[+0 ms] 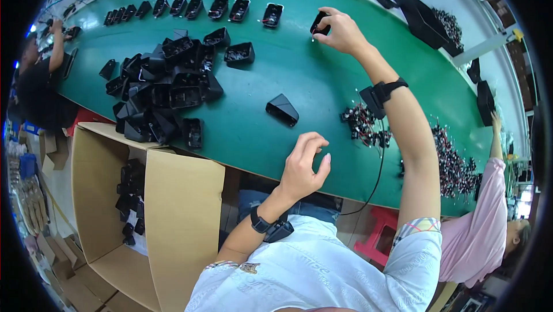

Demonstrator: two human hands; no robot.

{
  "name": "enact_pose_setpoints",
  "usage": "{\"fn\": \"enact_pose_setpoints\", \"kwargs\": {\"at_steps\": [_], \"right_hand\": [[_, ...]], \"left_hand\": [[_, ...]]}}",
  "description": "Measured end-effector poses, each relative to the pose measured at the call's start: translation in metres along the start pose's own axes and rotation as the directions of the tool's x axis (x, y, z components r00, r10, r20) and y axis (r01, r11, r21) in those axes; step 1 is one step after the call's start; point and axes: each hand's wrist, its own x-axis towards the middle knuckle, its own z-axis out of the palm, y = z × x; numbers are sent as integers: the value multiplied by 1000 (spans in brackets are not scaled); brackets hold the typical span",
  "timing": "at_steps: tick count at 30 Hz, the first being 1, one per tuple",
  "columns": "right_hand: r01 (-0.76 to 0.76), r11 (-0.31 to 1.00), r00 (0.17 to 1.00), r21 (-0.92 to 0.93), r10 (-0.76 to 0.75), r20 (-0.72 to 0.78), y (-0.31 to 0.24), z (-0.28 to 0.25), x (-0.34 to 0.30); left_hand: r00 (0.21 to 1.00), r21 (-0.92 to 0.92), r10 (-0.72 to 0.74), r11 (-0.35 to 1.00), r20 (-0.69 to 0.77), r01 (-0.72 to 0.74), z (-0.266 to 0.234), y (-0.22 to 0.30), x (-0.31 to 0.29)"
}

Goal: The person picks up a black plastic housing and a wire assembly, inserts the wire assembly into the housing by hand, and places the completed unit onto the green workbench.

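Far out over the green table, my right hand point(341, 31) grips a small black plastic housing point(318, 23) between thumb and fingers, at the right end of a row of similar housings point(272, 15). My left hand point(305, 165) hovers above the near part of the table, its fingers curled loosely and apart with nothing in them. Just beyond it lies a single wedge-shaped black housing point(282, 110) on its side. A heap of the same black housings point(173, 87) fills the table to the left. Small wired parts point(364, 123) lie in a pile under my right forearm.
An open cardboard box point(184, 208) holding black parts stands at the table's near left edge. More wired parts point(452, 165) spread toward the right, where a person in pink point(475, 225) reaches in. Another person point(43, 82) works at the far left. A black bin point(423, 21) stands back right.
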Motion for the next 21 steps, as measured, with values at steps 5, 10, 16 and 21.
{"fn": "enact_pose_setpoints", "kwargs": {"at_steps": [5, 10, 16, 21], "right_hand": [[-14, 1000, 999, 16, 14, 32, -5, 24, 28], [24, 1000, 994, 17, -26, 103, -9, 37, 36], [109, 990, 994, -95, -109, 5, -3, 28, 21], [184, 970, 976, 159, -162, -144, -68, -33, -37]], "left_hand": [[1000, -8, -11, 1000, -5, 11, -5, 3, 2], [998, -37, -69, 997, 10, 69, -7, 5, 2], [996, -118, -85, 989, 26, 87, -6, 5, 4], [976, -658, -215, 729, 37, 185, -21, -3, -2]]}}
